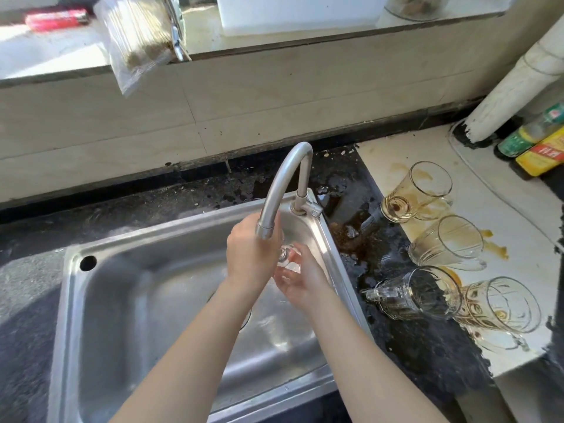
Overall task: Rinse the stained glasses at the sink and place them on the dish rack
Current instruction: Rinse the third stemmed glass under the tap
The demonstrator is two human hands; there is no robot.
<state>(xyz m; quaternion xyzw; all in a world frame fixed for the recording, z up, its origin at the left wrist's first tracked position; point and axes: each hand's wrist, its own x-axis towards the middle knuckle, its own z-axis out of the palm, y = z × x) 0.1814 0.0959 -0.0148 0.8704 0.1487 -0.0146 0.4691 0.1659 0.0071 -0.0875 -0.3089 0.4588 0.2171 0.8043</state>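
Item: clear glass [287, 258], being held under the faucet [283, 190] spout, over the far right of the sink [122, 270].

Handling: best done by turning the mouth into the stream and gripping firmly, since wet glass is likely slipping.

Left hand [251, 257] is curling round it from above. Right hand [300, 280] is cupping beneath, palm up; its tightness cannot be told.

Stained glasses [422, 190] are lying on the counter to the right.

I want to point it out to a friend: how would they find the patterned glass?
Right of the steel sink, four glasses lie tipped on the counter. The patterned glass is nearest the viewer, farthest right; only it has embossed ovals on its wall.
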